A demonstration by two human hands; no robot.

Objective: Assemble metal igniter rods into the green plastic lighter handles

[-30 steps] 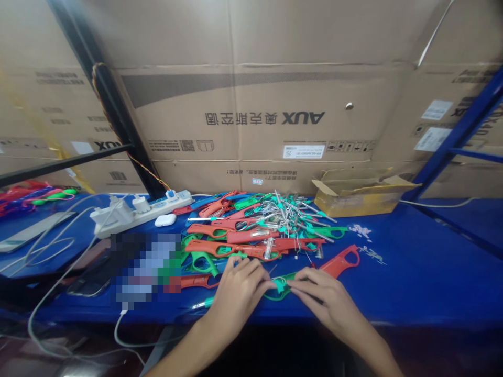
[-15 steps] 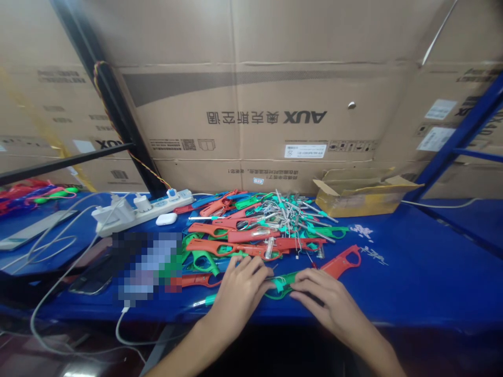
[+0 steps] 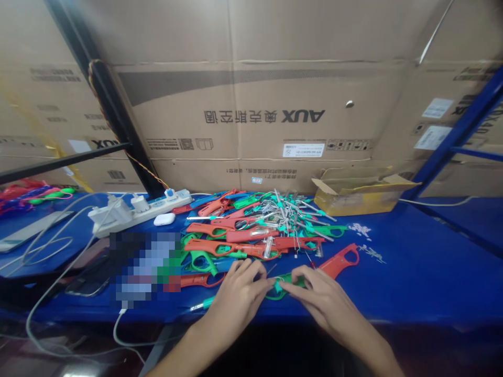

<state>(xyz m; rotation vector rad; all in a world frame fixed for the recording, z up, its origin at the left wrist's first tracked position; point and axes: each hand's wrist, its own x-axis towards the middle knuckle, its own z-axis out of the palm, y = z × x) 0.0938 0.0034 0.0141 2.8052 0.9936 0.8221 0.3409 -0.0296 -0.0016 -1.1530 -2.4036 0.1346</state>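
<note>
At the table's front edge lies a green lighter casing (image 3: 278, 295), with a teal part and thin wire on it. My left hand (image 3: 243, 288) is closed on its left end, thumb and fingers pressed near the teal part. From the right, my right hand (image 3: 324, 293) grips the casing, its index finger reaching to the same teal part. A metal lighter tube (image 3: 200, 305) with a teal end sticks out left of my left wrist. An orange lighter casing (image 3: 341, 261) rests just beyond my right hand. My fingers hide much of the green casing.
Behind my hands, orange casings (image 3: 208, 246) lie in rows beside a pile of metal tubes with wires (image 3: 288, 212). An open cardboard box (image 3: 357, 201) stands back right. Left are a power strip (image 3: 157, 208), a white earbud case (image 3: 164, 219), phones and cables. Small white bits (image 3: 359, 229) lie right.
My right hand has shifted left along the green casing, its index finger now at the teal part beside my left thumb. The whole view has shifted slightly.
</note>
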